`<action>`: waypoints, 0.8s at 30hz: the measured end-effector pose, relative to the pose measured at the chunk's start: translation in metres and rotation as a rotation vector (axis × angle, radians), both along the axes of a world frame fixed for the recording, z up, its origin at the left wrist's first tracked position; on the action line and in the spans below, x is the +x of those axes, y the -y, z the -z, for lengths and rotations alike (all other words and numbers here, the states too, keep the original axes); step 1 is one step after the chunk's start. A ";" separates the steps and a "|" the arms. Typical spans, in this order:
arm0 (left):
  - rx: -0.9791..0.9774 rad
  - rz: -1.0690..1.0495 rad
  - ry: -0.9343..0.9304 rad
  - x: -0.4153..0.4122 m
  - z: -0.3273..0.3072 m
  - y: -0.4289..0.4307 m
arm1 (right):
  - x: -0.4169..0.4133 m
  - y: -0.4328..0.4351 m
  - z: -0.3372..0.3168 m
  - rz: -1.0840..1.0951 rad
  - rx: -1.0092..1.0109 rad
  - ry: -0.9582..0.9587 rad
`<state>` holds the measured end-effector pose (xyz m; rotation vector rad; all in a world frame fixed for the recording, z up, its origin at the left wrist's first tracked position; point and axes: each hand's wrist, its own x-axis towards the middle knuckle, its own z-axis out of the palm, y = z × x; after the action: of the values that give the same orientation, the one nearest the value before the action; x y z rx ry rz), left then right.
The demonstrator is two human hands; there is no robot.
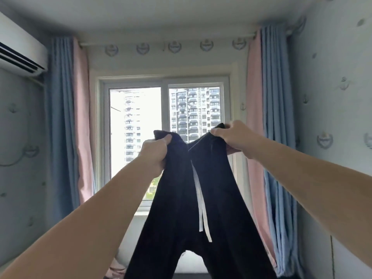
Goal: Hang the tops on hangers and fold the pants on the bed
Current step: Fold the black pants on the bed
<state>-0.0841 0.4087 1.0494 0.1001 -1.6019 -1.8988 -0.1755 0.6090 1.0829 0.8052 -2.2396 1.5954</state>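
Note:
A pair of black pants (217,198) with a white drawstring (202,208) hangs in the air in front of the window. My left hand (154,156) grips the left end of the waistband. My right hand (234,135) grips the right end, a little higher. The two legs hang down and spread apart toward the bottom edge of the view. The bed is almost wholly hidden below; no tops or hangers are in sight.
A window (166,137) faces me, flanked by pink and blue curtains (66,117). An air conditioner (20,49) is mounted high on the left wall. A bit of pinkish fabric (115,268) shows at the bottom left.

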 end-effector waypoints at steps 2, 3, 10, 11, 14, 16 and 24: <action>-0.061 0.050 -0.027 0.006 -0.006 -0.017 | 0.012 0.007 -0.004 -0.047 -0.011 -0.047; -0.084 0.100 -0.048 0.009 -0.008 -0.024 | 0.018 0.011 -0.006 -0.081 -0.034 -0.063; -0.314 0.253 -0.076 0.028 -0.002 -0.041 | 0.047 0.016 -0.013 -0.171 0.000 -0.188; -0.349 0.279 -0.086 0.028 0.001 -0.041 | 0.050 0.017 -0.014 -0.184 0.013 -0.201; -0.404 0.289 -0.191 0.026 0.011 -0.040 | 0.060 0.024 -0.014 -0.200 0.083 -0.193; -0.384 0.248 -0.258 0.022 0.015 -0.039 | 0.065 0.031 -0.015 -0.220 0.096 -0.160; -0.286 0.109 -0.248 0.028 0.004 0.019 | 0.053 0.033 0.002 0.070 -0.045 -0.331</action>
<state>-0.0559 0.3900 1.0456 -0.3371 -1.7124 -1.6643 -0.1221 0.5756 1.0805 0.8943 -1.9696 1.3618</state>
